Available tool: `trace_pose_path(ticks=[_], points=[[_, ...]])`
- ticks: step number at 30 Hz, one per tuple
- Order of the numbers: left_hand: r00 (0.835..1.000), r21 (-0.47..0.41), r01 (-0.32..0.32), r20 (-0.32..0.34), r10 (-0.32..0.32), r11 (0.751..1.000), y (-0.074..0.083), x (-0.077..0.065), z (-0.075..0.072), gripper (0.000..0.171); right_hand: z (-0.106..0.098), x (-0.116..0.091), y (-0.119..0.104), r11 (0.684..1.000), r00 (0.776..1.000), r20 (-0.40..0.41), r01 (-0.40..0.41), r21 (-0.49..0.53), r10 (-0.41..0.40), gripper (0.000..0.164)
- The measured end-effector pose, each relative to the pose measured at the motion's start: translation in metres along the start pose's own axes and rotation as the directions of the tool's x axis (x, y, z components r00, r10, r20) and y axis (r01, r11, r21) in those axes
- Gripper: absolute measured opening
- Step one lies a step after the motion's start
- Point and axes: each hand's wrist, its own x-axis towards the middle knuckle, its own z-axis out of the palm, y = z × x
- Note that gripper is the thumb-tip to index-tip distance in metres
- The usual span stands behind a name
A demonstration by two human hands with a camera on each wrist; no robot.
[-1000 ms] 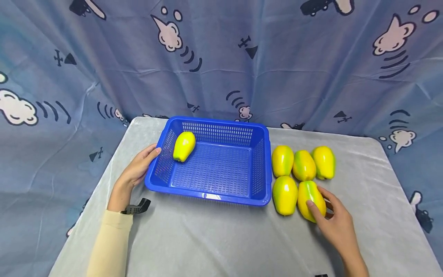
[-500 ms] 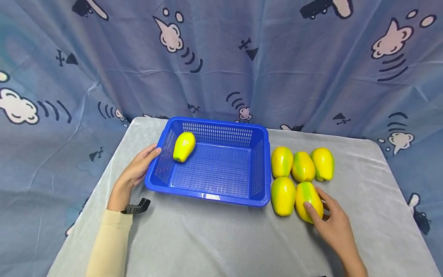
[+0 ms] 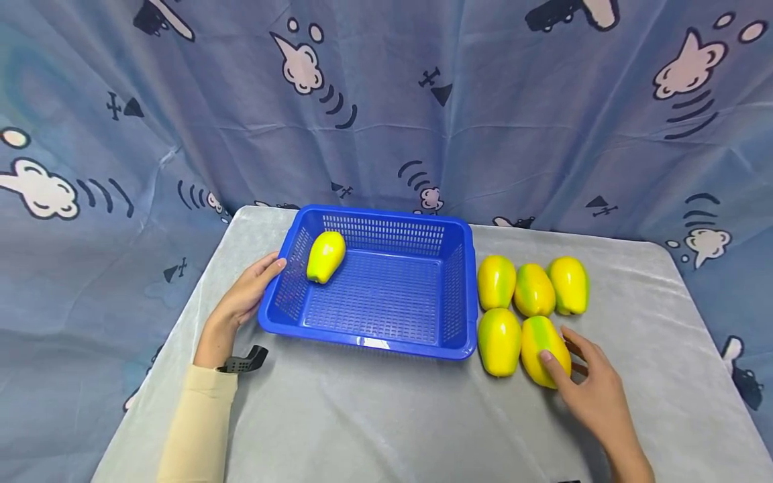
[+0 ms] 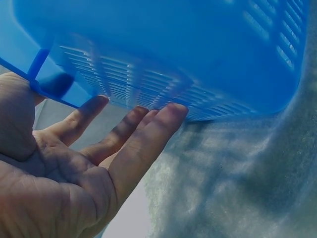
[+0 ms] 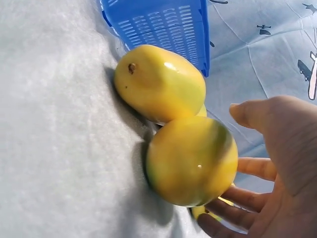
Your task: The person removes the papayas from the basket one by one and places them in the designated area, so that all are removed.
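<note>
My left hand (image 3: 250,292) grips the left side of a blue plastic basket (image 3: 368,341), thumb over the rim. In the left wrist view its fingers (image 4: 148,144) reach along the slotted outer wall. A yellow papaya (image 3: 326,257) lies inside the basket at the left. My right hand (image 3: 594,382) is spread around the nearest papaya (image 3: 545,352), which has a green stripe. The right wrist view has its thumb (image 5: 247,114) apart from the fruit and its other fingers at the far side. That papaya rests against another papaya (image 3: 499,342) on its left.
Behind these two, three more yellow-green papayas (image 3: 496,282) stand in a row right of the basket. A grey cloth covers the table (image 3: 386,416). A blue patterned curtain (image 3: 386,100) hangs along the table's back edge.
My right hand's fingers have loosened slightly from the striped papaya, which stays in place. The left hand and basket keep their places; the head view has shifted a little.
</note>
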Motion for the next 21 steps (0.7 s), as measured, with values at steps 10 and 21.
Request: trace_pose_path(ticks=[10, 21], points=[[1.0, -0.016, -0.008, -0.011, 0.007, 1.0, -0.004, 0.0, 0.002, 0.063, -0.008, 0.009, -0.013, 0.996, 0.988, -0.139, 0.077, 0.035, -0.071, 0.051], [1.0, 0.0, -0.005, -0.011, 0.005, 1.0, 0.0, 0.001, 0.002, 0.064, -0.01, 0.028, -0.05, 0.957, 0.952, -0.166, 0.274, 0.097, -0.256, 0.043]])
